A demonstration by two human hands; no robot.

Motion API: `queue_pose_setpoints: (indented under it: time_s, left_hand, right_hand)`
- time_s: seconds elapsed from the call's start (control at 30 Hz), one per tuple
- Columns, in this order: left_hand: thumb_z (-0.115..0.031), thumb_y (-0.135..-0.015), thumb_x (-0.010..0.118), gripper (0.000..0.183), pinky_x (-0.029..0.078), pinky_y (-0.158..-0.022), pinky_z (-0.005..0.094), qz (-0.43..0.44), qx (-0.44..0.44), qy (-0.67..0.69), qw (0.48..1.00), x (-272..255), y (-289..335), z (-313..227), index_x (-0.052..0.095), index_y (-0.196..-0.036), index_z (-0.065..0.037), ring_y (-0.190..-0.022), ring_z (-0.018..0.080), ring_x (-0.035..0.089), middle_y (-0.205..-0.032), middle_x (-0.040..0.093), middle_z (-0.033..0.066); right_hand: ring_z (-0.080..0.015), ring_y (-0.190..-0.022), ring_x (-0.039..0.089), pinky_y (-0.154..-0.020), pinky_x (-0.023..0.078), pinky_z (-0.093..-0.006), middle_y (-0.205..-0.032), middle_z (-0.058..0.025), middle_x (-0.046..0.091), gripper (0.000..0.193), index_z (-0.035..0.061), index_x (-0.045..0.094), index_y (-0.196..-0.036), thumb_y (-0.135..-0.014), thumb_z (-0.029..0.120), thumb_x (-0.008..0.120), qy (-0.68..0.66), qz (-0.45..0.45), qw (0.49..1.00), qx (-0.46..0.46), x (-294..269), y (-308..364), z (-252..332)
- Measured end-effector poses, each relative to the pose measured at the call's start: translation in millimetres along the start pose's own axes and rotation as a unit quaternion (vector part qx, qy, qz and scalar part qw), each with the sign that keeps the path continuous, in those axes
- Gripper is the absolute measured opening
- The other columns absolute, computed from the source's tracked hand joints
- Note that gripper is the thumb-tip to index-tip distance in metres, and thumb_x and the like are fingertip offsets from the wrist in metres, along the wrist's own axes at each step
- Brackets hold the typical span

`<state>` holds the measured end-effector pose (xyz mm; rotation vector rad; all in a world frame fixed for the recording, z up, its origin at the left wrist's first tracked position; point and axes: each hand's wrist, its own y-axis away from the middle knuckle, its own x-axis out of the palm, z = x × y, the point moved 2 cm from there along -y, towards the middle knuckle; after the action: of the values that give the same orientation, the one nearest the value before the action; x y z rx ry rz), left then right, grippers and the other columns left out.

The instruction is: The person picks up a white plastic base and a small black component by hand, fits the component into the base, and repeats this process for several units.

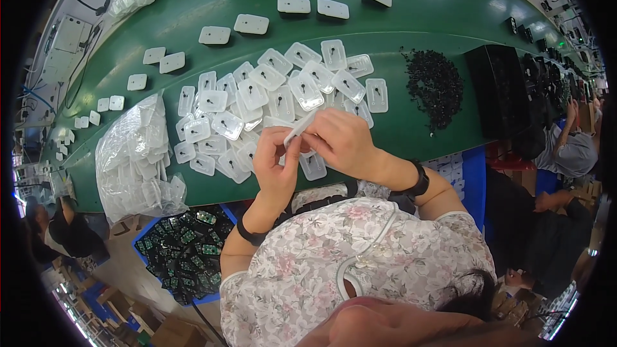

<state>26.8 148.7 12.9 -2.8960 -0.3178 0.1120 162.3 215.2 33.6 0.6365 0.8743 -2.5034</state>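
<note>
Pinching cover (299,130), table edge (443,150) near, room rightward

Wearer's 2 hands (342,142), 1 held cover (300,128)

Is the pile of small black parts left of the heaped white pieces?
No, the small black parts lie on the table, right of the heaped white pieces.

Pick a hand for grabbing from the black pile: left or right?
Likely right: the black pile sits to the person's right, nearer the right hand than the left hand. Both hands are at one white cover.
</note>
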Motion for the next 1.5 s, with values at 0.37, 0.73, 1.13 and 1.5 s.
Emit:
queue_pose_setpoints:
  time_s: [0.37,0.73,1.13,1.5]
  left_hand:
    - [0.001,-0.088,0.051,0.004,0.052,-0.063,0.0251,0.051,-0.097,0.131,0.985,-3,6,5,0.05,-0.091,0.003,-0.073,0.0153,0.061,-0.092,0.051,0.0095]
    - [-0.003,-0.091,0.044,0.015,0.054,-0.061,0.0291,0.004,-0.161,0.1,0.982,-22,5,-12,0.049,-0.103,0.004,-0.067,0.0182,0.062,-0.083,0.058,0.0113]
    - [-0.008,-0.088,0.053,0.017,0.047,-0.047,0.0227,-0.264,-0.117,-0.136,0.948,-174,-38,47,0.055,-0.098,0.006,-0.054,0.0132,0.059,-0.075,0.061,0.0117]
    - [-0.002,-0.085,0.052,0.012,0.045,-0.043,0.0241,-0.28,-0.097,-0.212,0.931,-178,-35,38,0.058,-0.095,0.002,-0.051,0.0146,0.058,-0.089,0.054,0.0073]
  right_hand:
    - [-0.0164,-0.066,0.05,-0.054,0.04,-0.0269,-0.078,-0.0033,0.053,0.023,0.0044,0.055,-0.081,-0.069,0.012,0.073,-0.097,0.049,0.989,0.1,-8,1,-6]
    - [-0.0045,-0.063,0.047,-0.055,0.038,-0.0174,-0.079,0.0008,0.053,0.024,0.0032,0.054,-0.094,-0.076,0.007,0.069,-0.292,0.145,0.908,0.262,15,14,-26]
    - [-0.0097,-0.068,0.052,-0.062,0.043,-0.0224,-0.081,-0.003,0.056,0.015,0.0034,0.059,-0.096,-0.081,0.008,0.062,0.146,-0.144,0.963,0.175,-69,-1,-49]
    - [-0.0245,-0.074,0.054,-0.064,0.044,-0.0352,-0.081,-0.0072,0.054,0.018,0.0054,0.059,-0.091,-0.081,0.02,0.062,0.388,-0.109,0.85,0.34,-147,76,-147]
